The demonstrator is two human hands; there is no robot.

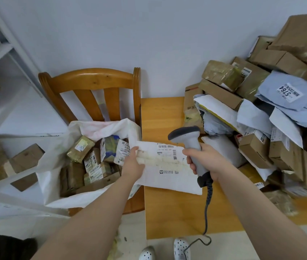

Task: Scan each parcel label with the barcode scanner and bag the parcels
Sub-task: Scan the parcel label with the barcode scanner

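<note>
My left hand [133, 164] grips the left edge of a flat white parcel [167, 173], held over the table's left edge with its barcode label facing up. My right hand [205, 161] is wrapped round the handle of a grey barcode scanner [188, 139], whose head points down at the parcel's label. A coiled cable hangs from the scanner to the floor. At the left, a large white sack [55, 166] sits open on a wooden chair [90, 87] and holds several labelled parcels.
A heap of cardboard boxes and mailer bags [261, 113] covers the right side of the wooden table [160, 113]. White shelving [2, 59] with more boxes stands at the left. My white shoes [180, 248] show below the table edge.
</note>
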